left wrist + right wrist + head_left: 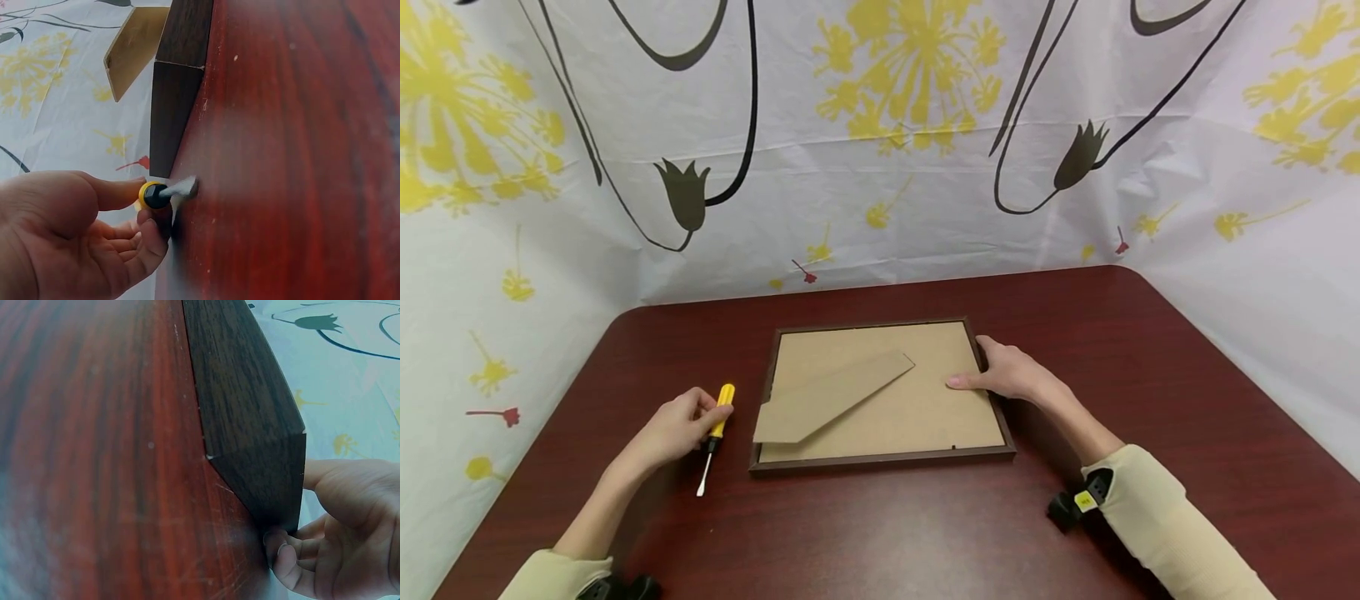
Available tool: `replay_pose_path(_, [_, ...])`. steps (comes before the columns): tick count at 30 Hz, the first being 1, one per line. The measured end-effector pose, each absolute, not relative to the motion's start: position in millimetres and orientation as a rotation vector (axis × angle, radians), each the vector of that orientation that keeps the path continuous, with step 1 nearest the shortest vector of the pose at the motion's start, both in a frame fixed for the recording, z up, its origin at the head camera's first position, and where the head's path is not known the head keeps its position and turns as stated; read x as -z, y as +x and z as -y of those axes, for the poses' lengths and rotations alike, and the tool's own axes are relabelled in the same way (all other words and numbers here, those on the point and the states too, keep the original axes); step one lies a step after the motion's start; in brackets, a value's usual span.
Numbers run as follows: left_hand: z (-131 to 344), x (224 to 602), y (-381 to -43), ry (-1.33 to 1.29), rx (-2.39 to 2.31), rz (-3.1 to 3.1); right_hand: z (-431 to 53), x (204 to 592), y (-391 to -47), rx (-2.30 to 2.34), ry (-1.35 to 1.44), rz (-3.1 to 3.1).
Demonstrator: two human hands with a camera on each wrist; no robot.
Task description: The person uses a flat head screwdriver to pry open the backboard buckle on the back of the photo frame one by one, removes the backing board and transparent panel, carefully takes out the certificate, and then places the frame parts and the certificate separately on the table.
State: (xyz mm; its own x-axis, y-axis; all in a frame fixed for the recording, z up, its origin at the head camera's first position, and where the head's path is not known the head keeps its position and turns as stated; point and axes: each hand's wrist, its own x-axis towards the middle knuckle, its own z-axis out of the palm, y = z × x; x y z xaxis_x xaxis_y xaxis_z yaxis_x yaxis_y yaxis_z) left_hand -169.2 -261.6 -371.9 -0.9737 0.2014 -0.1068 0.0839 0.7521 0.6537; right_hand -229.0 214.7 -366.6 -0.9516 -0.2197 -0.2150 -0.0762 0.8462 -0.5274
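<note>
Left hand (pixel 676 428) pinches a yellow-handled screwdriver (pixel 716 431) with curled fingers; right hand (pixel 1013 372) grips the right edge of a picture frame (pixel 880 461) lying face-down on a reddish table (pixel 865 533).

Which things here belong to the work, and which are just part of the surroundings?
In the work:
yellow-handled screwdriver, in the left hand
brown frame, held by the right hand
tan backing board and the flap above it

Just surroundings:
red-brown table
flowered sheet behind

Both hands (pixel 679 427) (pixel 1011 372) well apart, fingers (pixel 149 249) curled
</note>
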Motion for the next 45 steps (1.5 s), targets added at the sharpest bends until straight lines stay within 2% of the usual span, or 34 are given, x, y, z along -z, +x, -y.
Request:
replay_pose_path(34, [269, 362, -166, 0.208, -1.009, -2.696, -213, 361, -229, 0.756, -0.242, -2.736])
replay_pose_path(45, [266, 358, -174, 0.303, -0.991, -2.842, -220, 356, -230, 0.878, -0.262, -2.668])
